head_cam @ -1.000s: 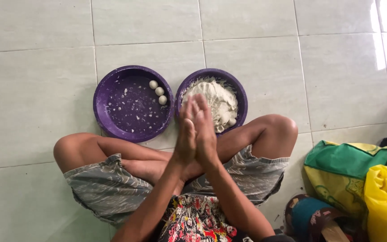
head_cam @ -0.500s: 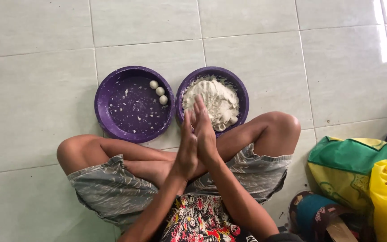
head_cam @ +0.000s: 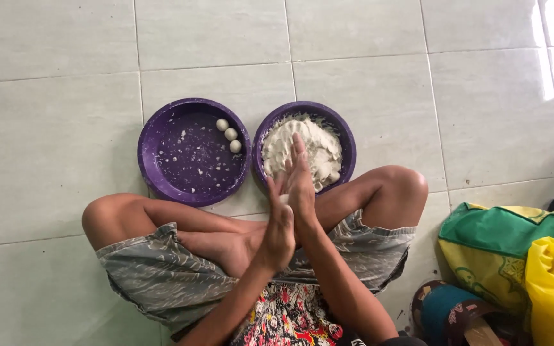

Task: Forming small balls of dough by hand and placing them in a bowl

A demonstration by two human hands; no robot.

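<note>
Presently, one seated person, cross-legged on a pale tiled floor (head_cam: 367, 64).

Left hand (head_cam: 278, 224) and right hand (head_cam: 301, 182): palms pressed flat together, fingers straight and closed against each other; whether a lump of dough sits between the palms cannot be told.

Purple bowl of white dough (head_cam: 341, 128): at twelve o'clock from the hands, partly under the fingertips.

Purple tray (head_cam: 161, 166): at ten o'clock, flecked with crumbs; three small dough balls (head_cam: 229, 134) in a row by its right rim.

Green and yellow bags (head_cam: 514, 250): at four o'clock.
</note>
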